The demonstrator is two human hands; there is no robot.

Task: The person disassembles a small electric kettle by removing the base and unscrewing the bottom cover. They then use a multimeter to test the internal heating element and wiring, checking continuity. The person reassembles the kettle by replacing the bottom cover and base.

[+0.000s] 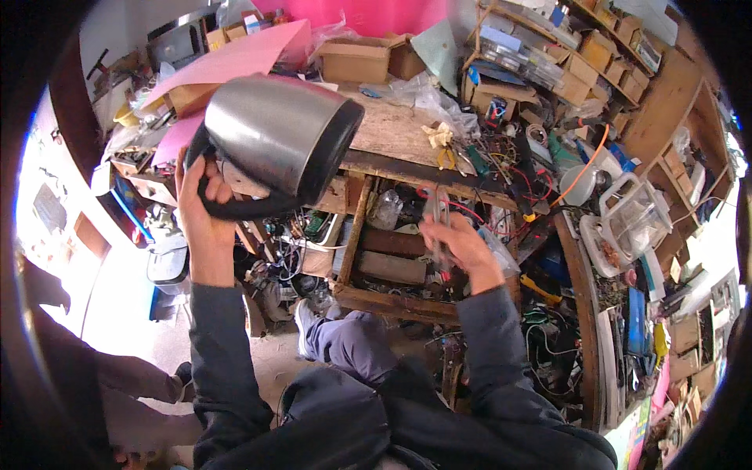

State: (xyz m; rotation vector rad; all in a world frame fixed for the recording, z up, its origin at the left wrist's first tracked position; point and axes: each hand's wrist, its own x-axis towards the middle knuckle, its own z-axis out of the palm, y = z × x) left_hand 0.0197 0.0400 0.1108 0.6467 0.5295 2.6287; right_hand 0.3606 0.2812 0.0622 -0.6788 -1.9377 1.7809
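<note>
A brushed-steel electric kettle with black trim and a black handle is raised on its side above the bench, its black end toward the right. My left hand has its fingers wrapped round the handle. My right hand is closed on a slim, blurred hand tool, held roughly upright over the open drawer, which has clutter inside. Yellow-handled pliers lie on the wooden bench among wires and scraps.
Cardboard boxes and pink sheets crowd the back. An orange cable, plastic containers and electronic clutter surround the bench's right side. Another person's legs and dark clothing are at lower left.
</note>
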